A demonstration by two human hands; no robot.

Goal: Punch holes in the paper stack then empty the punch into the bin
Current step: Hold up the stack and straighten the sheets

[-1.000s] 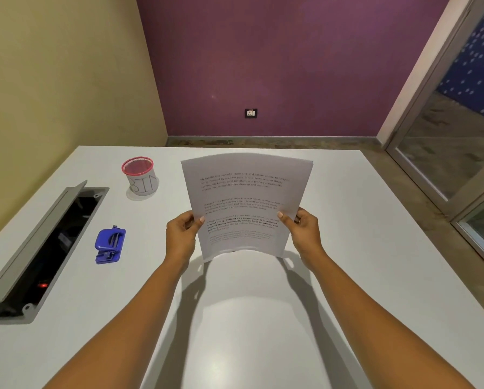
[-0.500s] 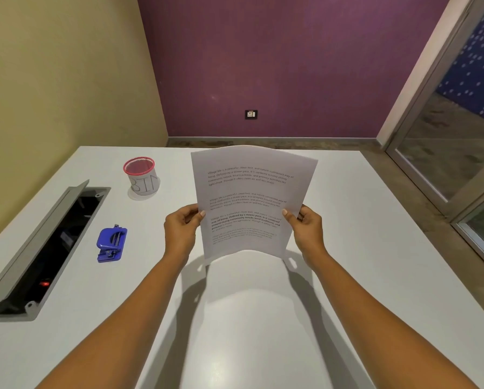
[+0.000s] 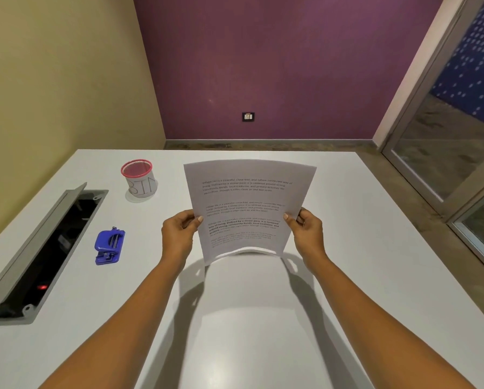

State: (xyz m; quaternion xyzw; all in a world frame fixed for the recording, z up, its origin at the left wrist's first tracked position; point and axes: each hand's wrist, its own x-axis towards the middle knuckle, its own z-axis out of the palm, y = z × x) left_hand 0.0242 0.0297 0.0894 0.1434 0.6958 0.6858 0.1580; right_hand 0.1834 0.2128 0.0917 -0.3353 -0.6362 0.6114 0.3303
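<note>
A thin stack of printed white paper stands upright and slightly bowed above the white table. My left hand pinches its left edge and my right hand pinches its right edge. Its lower edge hangs near the tabletop; whether it touches is not visible. A small blue hole punch lies on the table to the left of my left hand, apart from it. Further back on the left stands the bin, a small cup with a pink rim and "BIN" written on it.
A grey cable hatch with its lid raised is sunk into the table along the left side. A yellow wall runs on the left, a purple wall stands behind the table, and a glass door is on the right.
The paper stack has tipped and shifted a little while held in both hands, and its bottom edge has come down. The punch and bin have not moved on the table.
</note>
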